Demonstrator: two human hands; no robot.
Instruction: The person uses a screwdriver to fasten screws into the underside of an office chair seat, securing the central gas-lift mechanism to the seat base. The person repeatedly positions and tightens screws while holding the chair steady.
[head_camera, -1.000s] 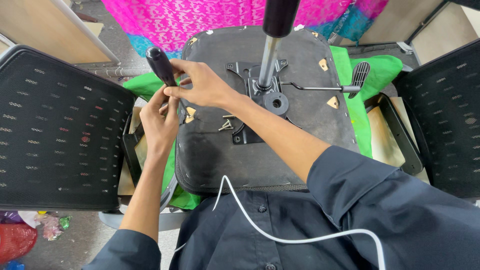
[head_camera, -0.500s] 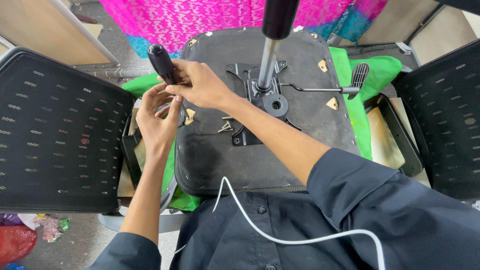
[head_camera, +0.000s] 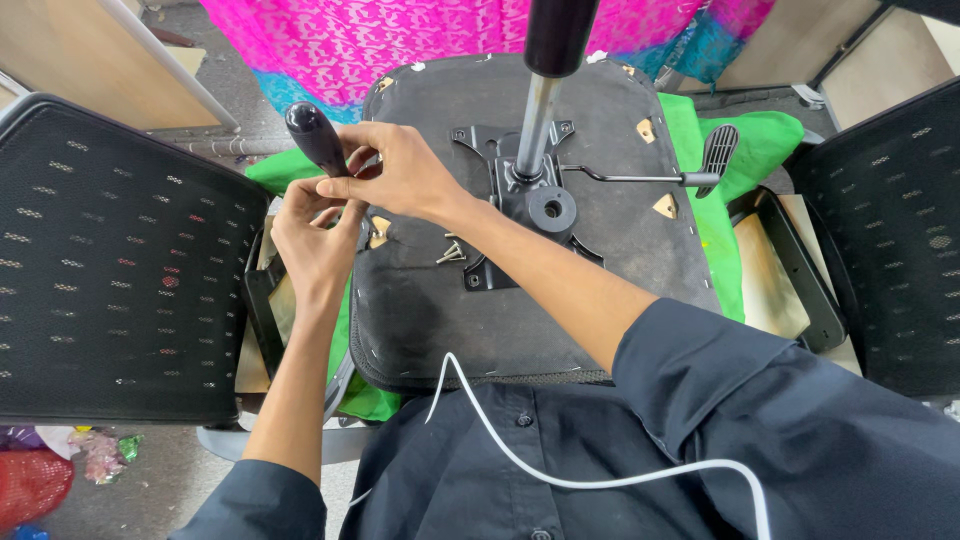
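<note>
An upturned black office chair seat (head_camera: 420, 310) lies in front of me, its metal mechanism plate (head_camera: 520, 190) and gas-lift column (head_camera: 538, 110) pointing up. My right hand (head_camera: 395, 170) grips a screwdriver with a black handle (head_camera: 315, 135) at the seat's left edge. My left hand (head_camera: 315, 240) sits just below it, fingers curled by the tool's shaft near the seat rim. The tool's tip is hidden by my hands. A few loose screws (head_camera: 450, 252) lie on the seat by the plate.
A black mesh chair back (head_camera: 110, 270) stands on the left, another mesh panel (head_camera: 890, 240) on the right. Green cloth (head_camera: 735, 150) lies under the seat. A lever with a black paddle (head_camera: 715, 150) sticks out right. A white cable (head_camera: 560, 470) crosses my shirt.
Both hands stay at the seat's left edge. The screwdriver handle has shifted slightly and my left-hand fingers have moved closer under the right hand.
</note>
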